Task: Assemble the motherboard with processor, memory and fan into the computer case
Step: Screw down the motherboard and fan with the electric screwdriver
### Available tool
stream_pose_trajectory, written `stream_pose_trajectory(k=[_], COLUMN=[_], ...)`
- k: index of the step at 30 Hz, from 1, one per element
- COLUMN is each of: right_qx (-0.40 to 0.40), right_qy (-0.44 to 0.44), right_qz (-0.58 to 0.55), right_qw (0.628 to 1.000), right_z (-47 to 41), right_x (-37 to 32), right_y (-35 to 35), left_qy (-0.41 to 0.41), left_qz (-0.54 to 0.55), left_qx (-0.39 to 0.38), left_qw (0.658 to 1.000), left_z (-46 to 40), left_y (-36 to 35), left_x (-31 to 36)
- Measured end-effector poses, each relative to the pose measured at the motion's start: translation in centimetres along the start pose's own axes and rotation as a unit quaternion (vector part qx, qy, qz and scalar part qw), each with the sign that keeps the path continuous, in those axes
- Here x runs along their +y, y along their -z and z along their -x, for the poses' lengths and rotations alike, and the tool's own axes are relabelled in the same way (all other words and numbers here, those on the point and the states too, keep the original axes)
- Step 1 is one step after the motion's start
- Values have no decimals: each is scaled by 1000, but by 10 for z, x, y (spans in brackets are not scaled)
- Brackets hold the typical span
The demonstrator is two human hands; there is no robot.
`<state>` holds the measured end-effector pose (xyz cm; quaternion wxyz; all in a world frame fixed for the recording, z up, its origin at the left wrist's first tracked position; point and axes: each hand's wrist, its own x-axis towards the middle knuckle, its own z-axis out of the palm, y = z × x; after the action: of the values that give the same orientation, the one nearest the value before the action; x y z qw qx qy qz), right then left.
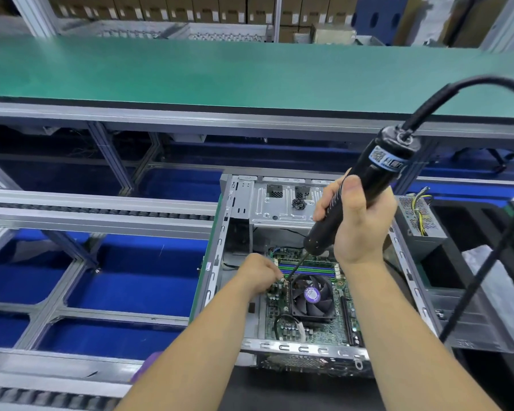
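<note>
The motherboard [309, 307] already lay inside the open computer case [279, 203], with one fan [312, 293] seated over the processor, which was hidden beneath it, and memory sticks [306, 268] in the slots behind it; the sticks sat too close together to count surely. The right hand [356, 221] was wrapped firmly around one black electric screwdriver [353, 197], whose bit angled down to the fan's near-left corner. The left hand [258, 275] had its fingertips pinched at that same spot, apparently steadying a screw [284, 281], though the screw itself was too small to make out clearly. The step in hand seemed to be fastening a screw at that corner. Done well, it would call for bringing the driver closer to upright so the bit sat squarely in the screw head, keeping the left fingers clear of the spinning tip, and pressing lightly to avoid slipping onto the board. One power supply [419, 221] sat just beside the case on the right.
</note>
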<state>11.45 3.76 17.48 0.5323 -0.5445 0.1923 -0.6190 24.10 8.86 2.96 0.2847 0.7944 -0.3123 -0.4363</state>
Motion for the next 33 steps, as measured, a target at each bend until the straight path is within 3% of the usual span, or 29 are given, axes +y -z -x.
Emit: stream_pose_trajectory(k=[8, 24, 31, 33], right_qx=[5, -41, -157, -152], right_qy=[-8, -9, -13, 19], right_qz=[19, 32, 68, 116], right_qw=[1000, 999, 985, 981], right_z=[1, 3, 15, 23], right_x=[11, 18, 15, 14], right_y=[2, -3, -12, -24], left_qy=[-78, -81, -86, -103], left_qz=[-69, -77, -71, -61], left_qx=[48, 42, 37, 37], left_qw=[993, 993, 993, 992], left_z=[-9, -12, -13, -11], left_y=[-7, -9, -8, -8], left_x=[-1, -1, -2, -1])
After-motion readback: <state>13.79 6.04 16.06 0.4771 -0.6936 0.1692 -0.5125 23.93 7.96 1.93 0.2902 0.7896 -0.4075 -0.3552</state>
